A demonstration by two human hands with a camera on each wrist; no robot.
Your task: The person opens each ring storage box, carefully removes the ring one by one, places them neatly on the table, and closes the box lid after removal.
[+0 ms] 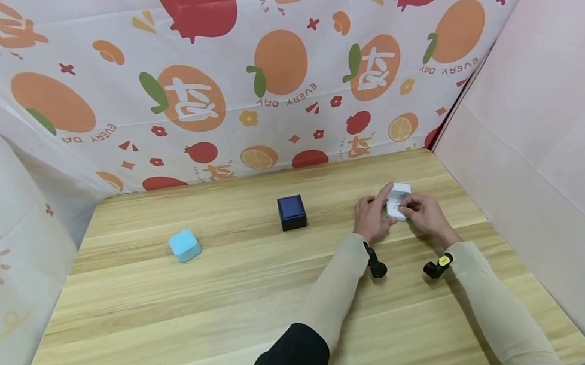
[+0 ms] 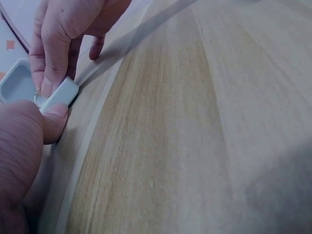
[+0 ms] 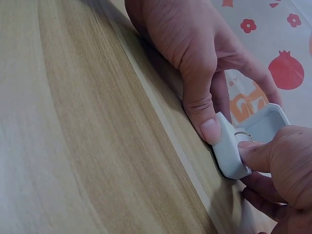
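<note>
A small white ring box point(image 1: 400, 189) stands with its lid up near the right side of the table. My left hand point(image 1: 372, 219) grips it from the left; in the right wrist view the thumb point(image 3: 210, 130) presses on its front wall. From the other side my right hand point(image 1: 426, 214) reaches into the box. Its thumb and fingers pinch a thin ring point(image 3: 243, 133) at the cushion inside. Part of the ring is hidden behind the fingertips. In the left wrist view the raised lid point(image 2: 18, 80) lies behind the right hand's fingers.
A dark blue box point(image 1: 292, 212) sits left of the hands, closed. Farther left is a light blue box point(image 1: 185, 246), also closed. Behind the wooden table point(image 1: 220, 311) hangs a fruit-printed cloth point(image 1: 241, 110), and a pale cloth point(image 1: 539, 112) borders its right side.
</note>
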